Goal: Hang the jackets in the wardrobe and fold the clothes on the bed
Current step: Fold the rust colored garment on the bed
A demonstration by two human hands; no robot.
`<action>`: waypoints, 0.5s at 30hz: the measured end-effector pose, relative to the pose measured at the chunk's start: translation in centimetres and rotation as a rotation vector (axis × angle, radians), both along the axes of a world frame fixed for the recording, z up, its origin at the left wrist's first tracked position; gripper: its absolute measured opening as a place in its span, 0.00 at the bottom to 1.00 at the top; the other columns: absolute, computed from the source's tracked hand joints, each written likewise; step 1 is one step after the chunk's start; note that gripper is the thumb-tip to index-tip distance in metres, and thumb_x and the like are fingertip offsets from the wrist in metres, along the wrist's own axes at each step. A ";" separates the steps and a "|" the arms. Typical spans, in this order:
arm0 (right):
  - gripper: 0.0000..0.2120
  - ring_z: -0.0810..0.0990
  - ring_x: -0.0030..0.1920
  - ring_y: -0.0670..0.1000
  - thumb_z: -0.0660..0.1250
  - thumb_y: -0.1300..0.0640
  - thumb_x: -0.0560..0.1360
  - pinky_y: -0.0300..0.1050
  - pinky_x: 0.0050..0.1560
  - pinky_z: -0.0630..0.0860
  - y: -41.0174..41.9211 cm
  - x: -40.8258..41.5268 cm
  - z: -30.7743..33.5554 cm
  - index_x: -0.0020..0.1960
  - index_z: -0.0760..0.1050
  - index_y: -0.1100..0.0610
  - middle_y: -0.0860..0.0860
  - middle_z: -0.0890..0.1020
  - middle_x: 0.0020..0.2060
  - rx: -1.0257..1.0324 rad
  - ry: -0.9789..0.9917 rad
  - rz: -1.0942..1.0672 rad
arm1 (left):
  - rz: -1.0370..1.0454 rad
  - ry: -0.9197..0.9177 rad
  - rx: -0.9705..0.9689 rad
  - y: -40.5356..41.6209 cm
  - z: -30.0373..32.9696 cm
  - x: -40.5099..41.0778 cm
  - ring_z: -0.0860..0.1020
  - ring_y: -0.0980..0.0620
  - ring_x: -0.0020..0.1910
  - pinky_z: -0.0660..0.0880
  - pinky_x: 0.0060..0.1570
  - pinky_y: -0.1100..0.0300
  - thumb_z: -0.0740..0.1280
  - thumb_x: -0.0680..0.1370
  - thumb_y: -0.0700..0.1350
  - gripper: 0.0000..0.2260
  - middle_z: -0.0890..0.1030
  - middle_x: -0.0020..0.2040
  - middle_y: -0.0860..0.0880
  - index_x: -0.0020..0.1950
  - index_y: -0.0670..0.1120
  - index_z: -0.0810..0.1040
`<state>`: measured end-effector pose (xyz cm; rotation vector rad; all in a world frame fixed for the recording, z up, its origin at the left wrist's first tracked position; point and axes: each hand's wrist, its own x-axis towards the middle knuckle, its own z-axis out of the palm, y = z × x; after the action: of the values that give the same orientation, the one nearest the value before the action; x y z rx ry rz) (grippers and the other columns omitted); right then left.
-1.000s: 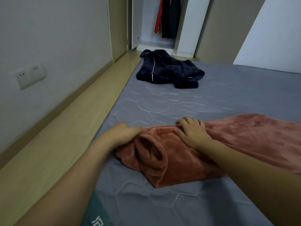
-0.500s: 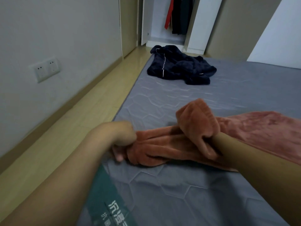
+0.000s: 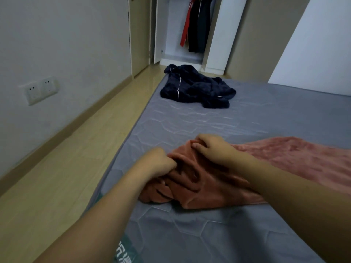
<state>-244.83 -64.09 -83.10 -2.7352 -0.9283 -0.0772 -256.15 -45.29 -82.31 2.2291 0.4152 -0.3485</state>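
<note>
A fuzzy salmon-pink garment (image 3: 284, 160) lies across the grey mattress (image 3: 209, 234), bunched at its left end. My left hand (image 3: 157, 162) grips that bunched end with curled fingers. My right hand (image 3: 212, 147) pinches a fold at the garment's top edge, just right of the left hand. A crumpled dark navy garment with white piping (image 3: 195, 88) lies at the far end of the bed. Beyond it the white wardrobe (image 3: 216, 35) stands open, with red and dark jackets (image 3: 197, 25) hanging inside.
A strip of wooden floor (image 3: 72, 168) runs along the bed's left side beside a wall with a double socket (image 3: 40, 90). A green printed label (image 3: 125, 251) shows at the mattress's near corner. A beige door (image 3: 139, 35) stands left of the wardrobe.
My right hand has laid the raised pink fold down onto the garment and now pinches its top edge. My left hand keeps its grip on the bunched end.
</note>
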 end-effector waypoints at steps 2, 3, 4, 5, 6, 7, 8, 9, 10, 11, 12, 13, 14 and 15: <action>0.16 0.75 0.59 0.55 0.61 0.44 0.79 0.50 0.61 0.68 -1.1 0.4 0.0 0.61 0.73 0.52 0.52 0.78 0.58 -0.138 0.066 -0.004 | 0.155 -0.030 -0.126 1.4 -0.4 -0.1 0.78 0.45 0.23 0.71 0.22 0.62 0.63 0.76 0.40 0.10 0.81 0.36 0.39 0.52 0.38 0.80; 0.17 0.73 0.61 0.55 0.61 0.43 0.79 0.50 0.63 0.65 -1.8 0.6 -0.3 0.63 0.72 0.51 0.52 0.77 0.60 -0.231 0.070 -0.021 | 0.237 -0.039 -0.211 2.1 -0.7 0.0 0.75 0.48 0.20 0.70 0.20 0.64 0.62 0.77 0.38 0.09 0.80 0.35 0.41 0.52 0.38 0.80; 0.18 0.72 0.62 0.55 0.61 0.43 0.79 0.50 0.63 0.63 -2.5 0.7 -0.7 0.64 0.71 0.51 0.52 0.75 0.60 -0.290 0.035 -0.055 | 0.296 -0.028 -0.257 2.7 -0.5 -0.2 0.75 0.49 0.20 0.71 0.19 0.64 0.62 0.77 0.37 0.08 0.79 0.34 0.41 0.52 0.38 0.80; 0.17 0.71 0.62 0.56 0.60 0.43 0.79 0.49 0.62 0.63 -3.1 0.8 -1.3 0.63 0.72 0.52 0.52 0.75 0.60 -0.300 -0.019 -0.099 | 0.309 -0.020 -0.251 3.1 -0.4 -0.2 0.77 0.48 0.23 0.74 0.20 0.62 0.62 0.78 0.38 0.08 0.80 0.35 0.41 0.52 0.38 0.79; 0.16 0.71 0.62 0.56 0.60 0.44 0.79 0.49 0.61 0.62 -3.7 0.8 -1.9 0.62 0.72 0.52 0.52 0.74 0.60 -0.266 -0.083 -0.154 | 0.278 -0.011 -0.153 3.4 -0.2 -0.3 0.80 0.45 0.28 0.78 0.25 0.57 0.62 0.78 0.39 0.08 0.81 0.39 0.39 0.53 0.38 0.78; 0.16 0.70 0.62 0.56 0.60 0.43 0.79 0.49 0.61 0.62 -4.0 0.6 -2.4 0.62 0.71 0.51 0.52 0.73 0.60 -0.211 -0.136 -0.210 | 0.218 -0.014 0.005 3.8 -0.4 -0.2 0.83 0.41 0.38 0.81 0.34 0.52 0.63 0.79 0.43 0.11 0.82 0.46 0.37 0.56 0.38 0.77; 0.18 0.69 0.64 0.56 0.60 0.43 0.79 0.51 0.63 0.60 -4.1 0.3 -2.9 0.64 0.70 0.50 0.52 0.71 0.62 -0.142 -0.170 -0.261 | 0.176 -0.028 0.202 4.0 -0.4 -0.3 0.82 0.39 0.49 0.80 0.46 0.50 0.64 0.78 0.47 0.15 0.81 0.55 0.36 0.60 0.38 0.75; 0.20 0.67 0.67 0.56 0.59 0.42 0.79 0.53 0.66 0.58 -4.0 -0.2 -3.3 0.67 0.67 0.49 0.52 0.69 0.66 -0.078 -0.181 -0.305 | 0.143 -0.067 0.349 4.1 0.0 -0.5 0.80 0.38 0.57 0.77 0.54 0.50 0.64 0.78 0.49 0.18 0.79 0.61 0.36 0.63 0.39 0.74; 0.23 0.64 0.70 0.56 0.58 0.42 0.79 0.55 0.69 0.56 -3.9 -0.7 -3.8 0.70 0.64 0.49 0.52 0.65 0.70 -0.036 -0.175 -0.345 | 0.142 -0.124 0.429 4.1 0.6 -0.6 0.78 0.38 0.60 0.75 0.56 0.50 0.64 0.78 0.49 0.18 0.77 0.63 0.36 0.64 0.39 0.74; 0.25 0.59 0.73 0.56 0.57 0.41 0.79 0.57 0.72 0.52 -3.8 -1.2 -4.2 0.73 0.60 0.48 0.53 0.61 0.74 -0.016 -0.158 -0.379 | 0.120 -0.190 0.459 4.0 1.0 -0.3 0.78 0.37 0.59 0.74 0.56 0.49 0.62 0.79 0.47 0.16 0.77 0.61 0.35 0.63 0.38 0.74; 0.26 0.56 0.75 0.55 0.55 0.41 0.79 0.58 0.73 0.48 -3.7 -1.9 -4.6 0.75 0.57 0.48 0.53 0.57 0.76 -0.004 -0.138 -0.400 | 0.060 -0.236 0.466 3.6 1.8 -0.2 0.79 0.36 0.57 0.75 0.54 0.48 0.60 0.81 0.47 0.15 0.78 0.58 0.34 0.60 0.37 0.75; 0.27 0.53 0.76 0.54 0.54 0.40 0.80 0.59 0.74 0.44 -3.5 -2.5 -4.9 0.76 0.55 0.47 0.53 0.54 0.77 0.013 -0.124 -0.412 | 0.021 -0.246 0.410 3.2 2.3 0.0 0.80 0.37 0.54 0.77 0.53 0.48 0.57 0.83 0.51 0.18 0.79 0.56 0.34 0.58 0.37 0.76; 0.28 0.51 0.77 0.53 0.53 0.40 0.80 0.60 0.75 0.41 -3.3 -3.1 -5.0 0.77 0.53 0.47 0.53 0.53 0.77 0.038 -0.117 -0.417 | 0.002 -0.187 0.348 2.6 2.8 0.0 0.81 0.38 0.53 0.78 0.53 0.49 0.56 0.82 0.59 0.25 0.80 0.56 0.34 0.58 0.38 0.77; 0.28 0.50 0.77 0.53 0.52 0.40 0.80 0.59 0.75 0.40 -3.1 -3.9 -4.9 0.77 0.53 0.48 0.52 0.52 0.78 0.069 -0.109 -0.416 | -0.007 -0.116 0.298 2.0 3.0 -0.1 0.81 0.39 0.54 0.76 0.53 0.51 0.56 0.79 0.66 0.31 0.79 0.59 0.35 0.61 0.40 0.78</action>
<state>-248.71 -67.23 -87.98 -2.8353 -0.3577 -0.3298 -256.21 -43.30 -79.30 2.5268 0.4196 -0.1671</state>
